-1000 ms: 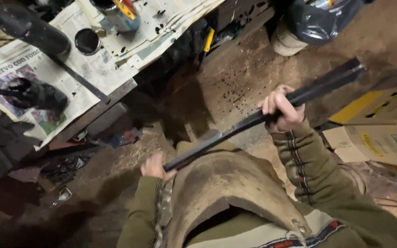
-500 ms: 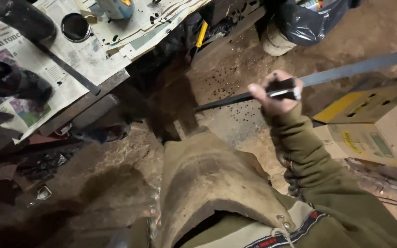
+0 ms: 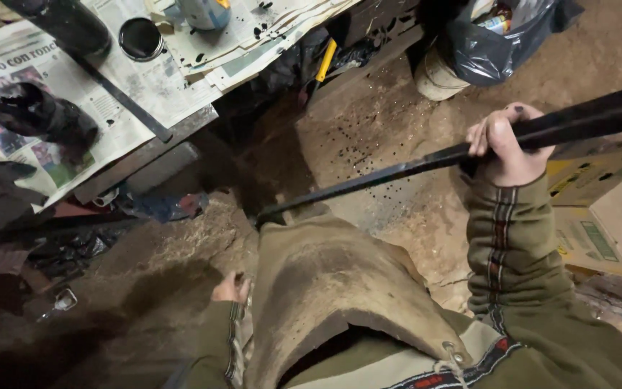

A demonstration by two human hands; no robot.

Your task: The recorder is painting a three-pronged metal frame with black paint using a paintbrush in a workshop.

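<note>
1. Two hands in view, both the person's own. R hand (image 3: 507, 144) is wrapped tight round a long black metal bar (image 3: 397, 167), fingers curled over the top, knuckles up.
2. The bar runs on a slant from upper right down to lower left. Its low end sits by the person's knee (image 3: 325, 281), over the dirt floor (image 3: 390, 122).
3. L hand (image 3: 230, 289) is low, beside the knee, off the bar. Only part of it shows; it looks loosely curled, but can't tell if it grips anything.
4. Both arms wear olive-green sleeves; the R one has a striped cuff (image 3: 502, 216).
5. Upper left: a bench covered w/ newspaper (image 3: 145, 79), spotted w/ black paint. On it a small round black lid (image 3: 140, 37), a dark cylinder (image 3: 66, 25) and a black-stained glove or rag (image 3: 34, 115).
6. A thin flat dark strip (image 3: 127, 101) lies across the paper.
7. Right: cardboard boxes (image 3: 606, 209), just under the bar's upper part. Top right: black plastic bag (image 3: 505, 36) next to a pale bucket (image 3: 437, 75).
</note>
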